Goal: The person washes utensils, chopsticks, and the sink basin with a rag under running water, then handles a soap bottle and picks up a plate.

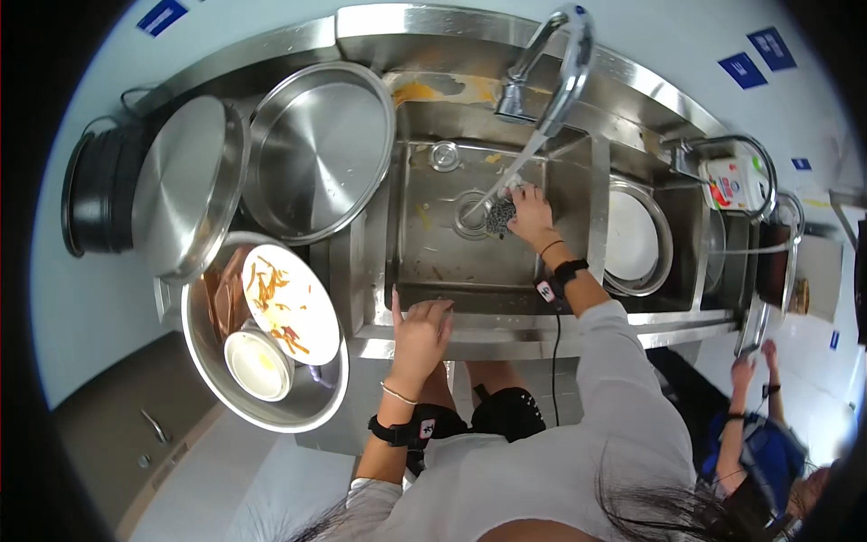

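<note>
In the head view, my right hand (531, 215) is closed round a steel wool scrubber (500, 218) in the sink basin (433, 262). Water runs from the tap (569, 72) onto the scrubber and hand, beside the round drain (470, 214). My left hand (422, 327) is at the sink's front edge, fingers apart, holding nothing. To its left stands a large steel bowl (203, 361) containing a white plate (312, 307) smeared with orange food scraps and a small white bowl (257, 366).
Two large steel basins (312, 149) lean at the back left, near a black round container (104, 190). The right sink holds a steel bowl with white plates (630, 235). A white bottle (733, 185) stands behind it. Another person (759, 434) works at the far right.
</note>
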A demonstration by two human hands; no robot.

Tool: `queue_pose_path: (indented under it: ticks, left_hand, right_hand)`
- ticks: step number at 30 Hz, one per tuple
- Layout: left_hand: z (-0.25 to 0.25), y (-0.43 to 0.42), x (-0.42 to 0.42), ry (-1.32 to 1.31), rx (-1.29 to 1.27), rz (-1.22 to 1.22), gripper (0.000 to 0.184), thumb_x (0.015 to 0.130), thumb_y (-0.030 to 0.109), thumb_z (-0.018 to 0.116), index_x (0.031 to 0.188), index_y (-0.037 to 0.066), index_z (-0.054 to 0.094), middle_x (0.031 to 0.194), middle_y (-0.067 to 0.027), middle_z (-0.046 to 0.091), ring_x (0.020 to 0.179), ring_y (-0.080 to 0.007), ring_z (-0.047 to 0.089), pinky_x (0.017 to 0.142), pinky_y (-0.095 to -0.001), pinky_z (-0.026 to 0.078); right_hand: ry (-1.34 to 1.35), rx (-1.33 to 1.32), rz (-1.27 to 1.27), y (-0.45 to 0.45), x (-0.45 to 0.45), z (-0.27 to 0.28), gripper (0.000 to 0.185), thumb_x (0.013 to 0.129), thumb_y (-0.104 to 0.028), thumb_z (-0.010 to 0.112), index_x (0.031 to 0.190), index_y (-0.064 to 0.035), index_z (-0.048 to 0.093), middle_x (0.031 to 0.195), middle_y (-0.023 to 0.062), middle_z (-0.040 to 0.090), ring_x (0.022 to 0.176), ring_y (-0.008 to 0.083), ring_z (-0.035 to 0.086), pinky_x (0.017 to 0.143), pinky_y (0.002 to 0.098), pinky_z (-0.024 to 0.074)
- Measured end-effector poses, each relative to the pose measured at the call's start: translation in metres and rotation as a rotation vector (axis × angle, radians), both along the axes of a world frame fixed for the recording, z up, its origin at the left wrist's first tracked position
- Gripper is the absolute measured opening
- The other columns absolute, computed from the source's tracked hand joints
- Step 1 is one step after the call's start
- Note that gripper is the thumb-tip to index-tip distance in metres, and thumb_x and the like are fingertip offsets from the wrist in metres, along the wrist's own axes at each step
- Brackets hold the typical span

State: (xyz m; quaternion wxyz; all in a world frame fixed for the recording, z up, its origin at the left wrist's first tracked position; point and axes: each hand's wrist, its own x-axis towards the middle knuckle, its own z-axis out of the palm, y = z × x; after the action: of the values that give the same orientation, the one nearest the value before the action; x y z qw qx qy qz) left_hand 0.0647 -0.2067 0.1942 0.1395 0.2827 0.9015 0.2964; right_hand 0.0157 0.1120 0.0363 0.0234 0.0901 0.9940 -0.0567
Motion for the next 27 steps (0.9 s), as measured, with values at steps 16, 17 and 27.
queue_pose_path:
  ticks: [16, 17, 27]
  left_hand:
    - [0.003, 0.023, -0.005, -0.084, 0.009, -0.068, 0.022, 0.082, 0.020, 0.059, 0.102, 0.011, 0.063, 0.090, -0.0065, 0.064, 0.088, -0.0238, 0.060, 0.107, -0.0507, 0.019]
    - [0.000, 0.020, -0.004, -0.077, -0.001, -0.075, 0.022, 0.083, 0.021, 0.059, 0.102, 0.011, 0.063, 0.091, -0.0074, 0.064, 0.088, -0.0244, 0.061, 0.107, -0.0509, 0.019]
    - [-0.015, 0.024, -0.015, -0.206, -0.154, -0.219, 0.020, 0.086, 0.027, 0.054, 0.099, 0.014, 0.064, 0.094, -0.0066, 0.066, 0.094, -0.0271, 0.060, 0.107, -0.0557, 0.013]
  right_hand:
    - [-0.427, -2.591, -0.440, -0.025, -0.018, 0.052, 0.029, 0.088, -0.020, 0.044, 0.107, -0.0037, 0.057, 0.115, 0.0108, 0.058, 0.105, 0.0260, 0.055, 0.095, 0.0449, 0.0410]
    - [-0.456, -2.464, -0.519, -0.030, -0.016, 0.070, 0.027, 0.086, -0.019, 0.044, 0.103, -0.0039, 0.059, 0.113, 0.0108, 0.059, 0.103, 0.0252, 0.056, 0.092, 0.0440, 0.0426]
    - [0.332, -1.369, -0.392, -0.074, -0.043, 0.083, 0.052, 0.079, -0.025, 0.057, 0.125, -0.0018, 0.048, 0.112, 0.0131, 0.058, 0.102, 0.0206, 0.053, 0.090, 0.0331, 0.0409]
